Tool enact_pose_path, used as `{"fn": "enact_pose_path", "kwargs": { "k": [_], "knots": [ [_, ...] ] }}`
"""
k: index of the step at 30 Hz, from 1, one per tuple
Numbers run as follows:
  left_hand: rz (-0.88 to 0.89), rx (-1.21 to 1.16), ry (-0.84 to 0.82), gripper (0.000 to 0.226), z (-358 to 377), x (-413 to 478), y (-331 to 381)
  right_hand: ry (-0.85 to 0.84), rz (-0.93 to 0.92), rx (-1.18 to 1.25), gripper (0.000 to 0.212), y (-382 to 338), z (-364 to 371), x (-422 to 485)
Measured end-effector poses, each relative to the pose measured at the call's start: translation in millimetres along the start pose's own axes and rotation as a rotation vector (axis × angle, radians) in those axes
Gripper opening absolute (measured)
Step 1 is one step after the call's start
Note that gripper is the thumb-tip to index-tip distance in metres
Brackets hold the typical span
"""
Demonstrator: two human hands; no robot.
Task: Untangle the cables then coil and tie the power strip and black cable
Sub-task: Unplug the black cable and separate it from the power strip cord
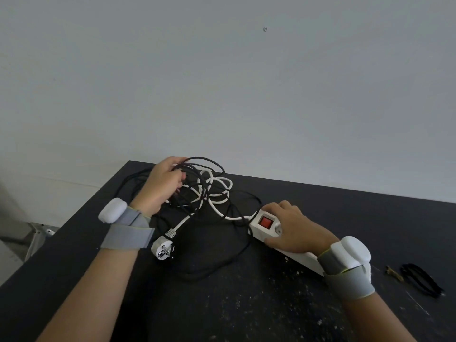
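Honestly, looks like mid-untangle. Got the right hand [293, 225] clamped over the switch end of the power strip [261, 228], thumb on the near side, fingers curled over the far edge, pinning it to the worktop [246, 304]. Got the left hand [162, 186], up and left of the power strip, gripping a bunch of black cable [204, 164] loops lifted off the surface. Can see the white cord [217, 208] running from the strip's end straight into that same knot, plug [162, 248] lying loose left of the strip. Best bet, probably: keep the strip pinned, raise the black loops slowly, and feed the plug back through the crossings. No hard yanking, likely to just tighten everything. Looks like black ties [419, 280] waiting right of the strip for later.
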State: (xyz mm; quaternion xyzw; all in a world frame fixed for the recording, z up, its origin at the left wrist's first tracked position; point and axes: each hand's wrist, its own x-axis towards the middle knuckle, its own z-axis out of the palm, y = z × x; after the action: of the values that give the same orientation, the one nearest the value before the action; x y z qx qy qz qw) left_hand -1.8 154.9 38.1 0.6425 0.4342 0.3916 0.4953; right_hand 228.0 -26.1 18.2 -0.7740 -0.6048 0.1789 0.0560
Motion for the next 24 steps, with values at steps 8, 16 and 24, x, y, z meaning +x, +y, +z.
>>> {"fn": "enact_pose_path", "kwargs": {
  "k": [8,16,24],
  "knots": [
    [-0.133,0.139,-0.127,0.039,-16.4,-0.7,-1.1,0.131,-0.041,-0.135,0.027,-36.6,-6.3,25.0],
    [0.205,0.37,-0.413,0.068,2.8,-13.2,3.0,0.415,-0.082,0.068,0.015,-72.4,-24.2,41.6],
    [0.479,0.359,-0.295,0.01,28.7,-25.6,7.9,0.667,-0.262,0.389,0.009,-115.4,-35.4,42.7]
  ]
}}
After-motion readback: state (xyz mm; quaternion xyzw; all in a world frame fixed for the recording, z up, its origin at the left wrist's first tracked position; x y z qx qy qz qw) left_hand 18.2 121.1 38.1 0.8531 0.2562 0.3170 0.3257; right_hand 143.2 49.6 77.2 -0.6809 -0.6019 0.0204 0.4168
